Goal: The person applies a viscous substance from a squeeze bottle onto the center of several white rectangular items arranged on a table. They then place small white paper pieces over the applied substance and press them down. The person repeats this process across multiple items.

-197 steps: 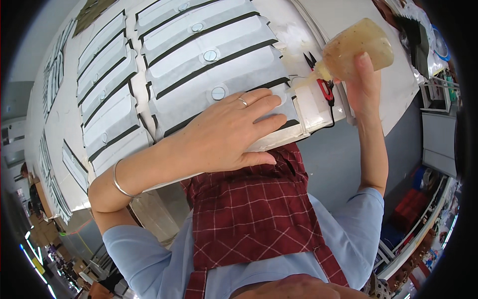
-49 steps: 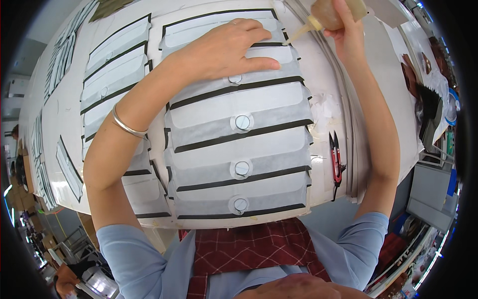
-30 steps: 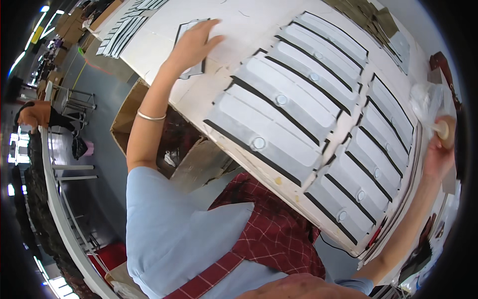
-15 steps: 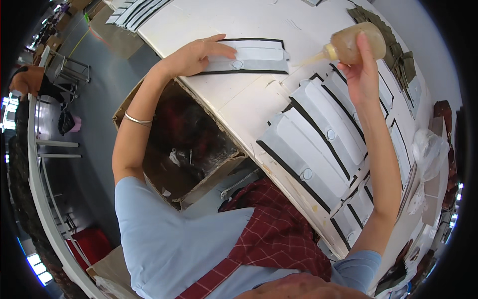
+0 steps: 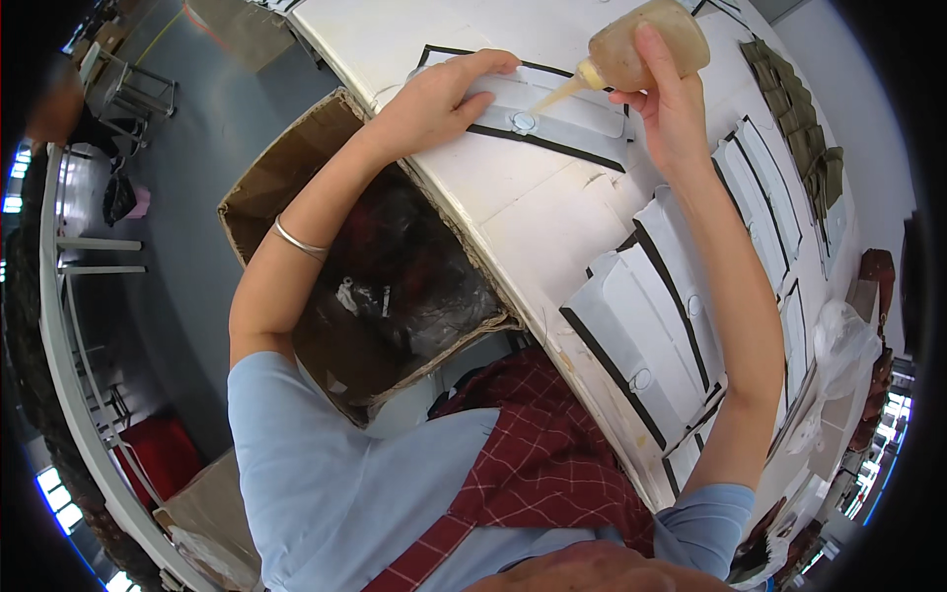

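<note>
My right hand [image 5: 675, 113] grips a squeeze bottle [image 5: 623, 47] of cloudy amber liquid, tilted with its yellowish nozzle pointing down to the left. The nozzle's tip is at a small round outline [image 5: 524, 121] on a grey and white panel [image 5: 582, 135] edged in black; whether it touches cannot be told. Flat on the worktable [image 5: 498, 202], that panel lies under my left hand [image 5: 434, 104]. The left thumb and index finger stretch out over its left part, near the round outline, while the other fingers are mostly hidden.
Several similar panels [image 5: 631, 331] overlap in rows at the right, beneath my right forearm. Folded olive-green pieces [image 5: 794, 118] line the table's far right side. Below the left edge stands an open cardboard box [image 5: 266, 192] with dark plastic inside. A clear plastic bag [image 5: 843, 340] lies at right.
The bottle has come left, from beside the panel's right end to over the round outline. The panel is now turned at a slant, with my left hand still on it. The whole view has shifted.
</note>
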Motion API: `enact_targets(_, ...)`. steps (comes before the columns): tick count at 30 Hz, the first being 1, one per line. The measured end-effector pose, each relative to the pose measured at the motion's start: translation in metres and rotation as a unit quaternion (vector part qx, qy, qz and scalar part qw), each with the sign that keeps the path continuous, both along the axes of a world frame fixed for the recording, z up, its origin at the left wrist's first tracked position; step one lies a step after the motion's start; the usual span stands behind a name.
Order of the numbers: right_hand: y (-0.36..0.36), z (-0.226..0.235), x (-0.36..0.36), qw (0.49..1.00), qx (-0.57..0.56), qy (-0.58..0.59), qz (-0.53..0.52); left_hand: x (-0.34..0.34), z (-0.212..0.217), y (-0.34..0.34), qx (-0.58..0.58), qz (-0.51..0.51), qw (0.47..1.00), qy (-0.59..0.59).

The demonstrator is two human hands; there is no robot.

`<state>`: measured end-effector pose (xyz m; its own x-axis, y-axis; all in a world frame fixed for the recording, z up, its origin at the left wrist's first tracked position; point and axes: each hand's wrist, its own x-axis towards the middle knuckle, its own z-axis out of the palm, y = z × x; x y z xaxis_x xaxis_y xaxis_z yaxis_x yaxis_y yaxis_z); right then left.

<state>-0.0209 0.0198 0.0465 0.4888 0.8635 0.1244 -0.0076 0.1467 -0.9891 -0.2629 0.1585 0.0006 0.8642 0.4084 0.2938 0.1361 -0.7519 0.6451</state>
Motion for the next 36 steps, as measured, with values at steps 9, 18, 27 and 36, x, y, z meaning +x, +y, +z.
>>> enact_targets(9,0.016,-0.011,-0.006,0.999,-0.027,-0.011,0.02,-0.001,0.003,0.001,0.018,0.005,1.0,-0.003)
enact_targets(18,0.011,0.017,-0.043,0.999,0.024,0.035,0.001,-0.005,0.002,0.001,0.023,0.01,1.0,-0.007)
enact_targets(27,0.007,0.022,-0.038,0.997,0.003,-0.052,0.058,-0.002,-0.001,-0.002,0.013,0.013,1.0,-0.007)
enact_targets(36,-0.043,0.048,0.071,0.969,0.131,0.154,0.145,-0.006,0.005,-0.004,-0.003,0.016,1.0,0.014)
